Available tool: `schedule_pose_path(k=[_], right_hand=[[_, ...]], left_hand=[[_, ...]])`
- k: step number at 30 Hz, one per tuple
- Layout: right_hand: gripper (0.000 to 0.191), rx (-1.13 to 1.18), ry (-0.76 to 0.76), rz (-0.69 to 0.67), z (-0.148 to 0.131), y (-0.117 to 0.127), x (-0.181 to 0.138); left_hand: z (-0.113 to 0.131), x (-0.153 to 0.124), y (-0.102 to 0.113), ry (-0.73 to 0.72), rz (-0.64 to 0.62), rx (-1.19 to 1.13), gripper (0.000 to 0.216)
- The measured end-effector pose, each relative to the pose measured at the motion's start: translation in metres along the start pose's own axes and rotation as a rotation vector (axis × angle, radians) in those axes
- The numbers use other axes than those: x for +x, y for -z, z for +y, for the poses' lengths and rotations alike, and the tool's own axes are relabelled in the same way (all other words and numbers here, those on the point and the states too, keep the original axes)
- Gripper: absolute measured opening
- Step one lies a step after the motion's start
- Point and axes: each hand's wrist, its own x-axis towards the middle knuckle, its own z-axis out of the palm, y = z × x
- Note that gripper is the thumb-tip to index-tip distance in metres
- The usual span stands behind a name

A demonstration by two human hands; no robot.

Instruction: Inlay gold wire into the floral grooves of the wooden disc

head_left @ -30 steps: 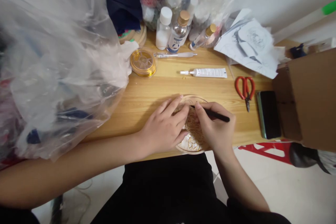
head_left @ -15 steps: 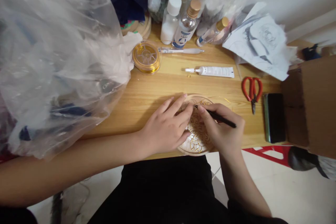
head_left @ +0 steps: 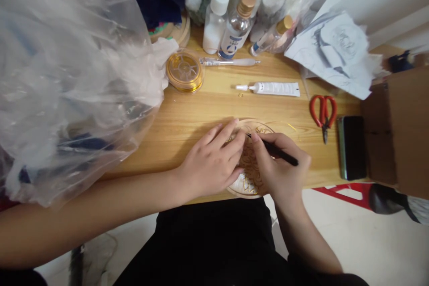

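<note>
A round wooden disc [head_left: 246, 186] with a gold wire flower pattern lies at the near edge of the wooden table [head_left: 187, 120]. My left hand [head_left: 211, 161] rests on its left side, fingers stretched flat over the pattern. My right hand [head_left: 281, 167] is closed in a pinch round a thin black tool [head_left: 279, 153], whose tip touches the pattern near my left fingertips. Much of the disc is hidden under both hands.
A big clear plastic bag [head_left: 67, 76] fills the left. Behind the disc lie a gold wire spool [head_left: 184, 71], a white glue tube [head_left: 271, 89], a white pen [head_left: 228, 61], several bottles [head_left: 237, 24], papers [head_left: 335, 49]. Red-handled pliers [head_left: 322, 111], a black phone [head_left: 351, 147] and a cardboard box [head_left: 398, 129] sit right.
Both hands stay on the disc with only slight shifts. The right hand has slid a little lower over the pattern. The camera view has shifted slightly.
</note>
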Motion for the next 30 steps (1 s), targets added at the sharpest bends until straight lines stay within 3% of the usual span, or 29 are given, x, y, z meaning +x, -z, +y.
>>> schedule_pose_path(k=[9, 15, 30], right_hand=[[0.007, -0.029, -0.002, 0.070, -0.003, -0.006, -0.004], [0.004, -0.077, 0.025, 0.090, -0.003, -0.009, -0.006], [0.006, -0.073, 0.160, -0.033, 0.009, 0.003, -0.003]], left_hand=[[0.000, -0.001, 0.001, -0.012, -0.039, -0.021, 0.051], [0.000, -0.001, -0.001, -0.013, 0.015, 0.004, 0.051], [0.000, -0.001, -0.002, -0.006, 0.032, 0.030, 0.051]])
